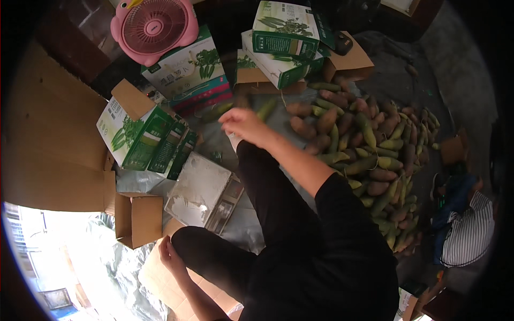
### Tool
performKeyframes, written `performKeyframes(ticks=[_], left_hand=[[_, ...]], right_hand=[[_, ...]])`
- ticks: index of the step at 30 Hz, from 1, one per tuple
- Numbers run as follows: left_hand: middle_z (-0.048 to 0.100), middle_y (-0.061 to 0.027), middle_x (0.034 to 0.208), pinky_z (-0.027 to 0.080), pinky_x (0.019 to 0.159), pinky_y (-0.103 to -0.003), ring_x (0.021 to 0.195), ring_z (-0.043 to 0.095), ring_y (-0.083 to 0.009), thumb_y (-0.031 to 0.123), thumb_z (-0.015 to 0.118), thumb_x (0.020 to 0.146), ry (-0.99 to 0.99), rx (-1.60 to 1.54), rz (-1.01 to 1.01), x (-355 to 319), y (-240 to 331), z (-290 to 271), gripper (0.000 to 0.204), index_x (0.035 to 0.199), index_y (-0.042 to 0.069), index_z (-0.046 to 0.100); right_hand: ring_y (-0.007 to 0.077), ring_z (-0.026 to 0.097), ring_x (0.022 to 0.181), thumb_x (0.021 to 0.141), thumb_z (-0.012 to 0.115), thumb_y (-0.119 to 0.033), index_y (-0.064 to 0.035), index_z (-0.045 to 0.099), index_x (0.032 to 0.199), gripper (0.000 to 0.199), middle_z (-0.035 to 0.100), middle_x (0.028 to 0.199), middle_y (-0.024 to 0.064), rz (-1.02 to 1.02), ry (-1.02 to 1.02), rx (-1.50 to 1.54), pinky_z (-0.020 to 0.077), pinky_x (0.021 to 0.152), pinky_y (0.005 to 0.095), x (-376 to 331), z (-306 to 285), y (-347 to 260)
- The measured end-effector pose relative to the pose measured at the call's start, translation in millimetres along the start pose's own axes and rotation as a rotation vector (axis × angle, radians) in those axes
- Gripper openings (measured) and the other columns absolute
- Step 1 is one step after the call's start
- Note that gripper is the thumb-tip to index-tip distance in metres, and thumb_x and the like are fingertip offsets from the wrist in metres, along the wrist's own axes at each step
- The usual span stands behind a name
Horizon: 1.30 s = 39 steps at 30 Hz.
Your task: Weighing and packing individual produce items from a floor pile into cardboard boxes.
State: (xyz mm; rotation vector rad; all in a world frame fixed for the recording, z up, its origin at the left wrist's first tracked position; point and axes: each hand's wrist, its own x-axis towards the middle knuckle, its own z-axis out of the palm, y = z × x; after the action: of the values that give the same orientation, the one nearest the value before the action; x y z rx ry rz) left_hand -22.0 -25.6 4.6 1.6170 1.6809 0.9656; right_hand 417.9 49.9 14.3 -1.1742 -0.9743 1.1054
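Green-white cartons (pixel 144 136) ring the floor by the right hand (pixel 243 125).

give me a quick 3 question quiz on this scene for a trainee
1. True or false: the right hand reaches out above the floor toward the boxes and the heap of long green and brown fruit.
2. What does the left hand rest on? A) flat cardboard B) the pink fan C) the scale
3. What colour is the fan at the top?

Key: 1 true; 2 A, the flat cardboard; 3 pink.
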Motion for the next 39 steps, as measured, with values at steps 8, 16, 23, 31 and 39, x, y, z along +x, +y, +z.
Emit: performKeyframes(ticks=[8, 16, 23, 31, 39], left_hand=[[0.061, -0.0159, 0.096, 0.045, 0.082, -0.038, 0.093, 0.058, -0.0322, 0.009, 0.055, 0.082, -0.151, 0.317, 0.135, 29.3, 46.0, 34.3, 0.02, 0.098, 0.0, 0.062], [0.061, -0.0166, 0.096, 0.045, 0.08, -0.037, 0.091, 0.058, -0.0311, 0.01, 0.054, 0.082, -0.18, 0.393, 0.082, 40.1, 57.8, 46.7, 0.02, 0.096, -0.002, 0.062], [0.06, -0.0148, 0.092, 0.045, 0.077, -0.035, 0.087, 0.057, -0.0273, 0.009, 0.053, 0.083, -0.178, 0.346, 0.062, 43.2, 47.6, 50.2, 0.018, 0.095, -0.003, 0.061], [0.058, -0.0153, 0.093, 0.046, 0.071, -0.034, 0.081, 0.057, -0.0268, 0.008, 0.052, 0.083, -0.185, 0.388, 0.025, 43.1, 46.4, 42.4, 0.019, 0.096, -0.003, 0.061], [0.059, -0.0154, 0.092, 0.046, 0.071, -0.034, 0.08, 0.058, -0.0267, 0.008, 0.052, 0.083, -0.177, 0.377, 0.04, 42.4, 47.6, 37.6, 0.019, 0.096, -0.002, 0.061]], right_hand=[[0.0142, 0.059, 0.069, 0.079, 0.06, -0.013, -0.0085, 0.058, 0.106, 0.027, 0.062, 0.088, 0.0023, 0.293, 0.672, -0.062, 0.0442, 0.057, 0.0277, 31.5, -193.9, 9.0], [0.0183, 0.053, 0.076, 0.079, 0.059, -0.009, -0.007, 0.054, 0.115, 0.036, 0.056, 0.094, 0.0086, 0.372, 1.055, -0.266, 0.0437, 0.06, 0.0345, 53.5, -303.9, 27.1], [0.0302, 0.044, 0.119, 0.068, 0.072, -0.014, -0.0033, 0.029, 0.137, 0.082, 0.042, 0.132, 0.0182, 0.27, 1.073, -0.39, 0.0386, 0.093, 0.038, 91.2, -372.8, 27.4], [0.0278, 0.039, 0.122, 0.066, 0.077, -0.017, -0.0044, 0.016, 0.141, 0.098, 0.035, 0.137, 0.0153, 0.077, 1.017, -0.13, 0.0316, 0.098, 0.0374, 115.1, -333.1, 0.8], [0.0105, 0.052, 0.075, 0.077, 0.069, -0.01, 0.0009, 0.064, 0.089, 0.017, 0.06, 0.085, 0.0009, -0.032, 0.866, 0.006, 0.0394, 0.066, 0.0263, 132.1, -303.9, 31.6]])
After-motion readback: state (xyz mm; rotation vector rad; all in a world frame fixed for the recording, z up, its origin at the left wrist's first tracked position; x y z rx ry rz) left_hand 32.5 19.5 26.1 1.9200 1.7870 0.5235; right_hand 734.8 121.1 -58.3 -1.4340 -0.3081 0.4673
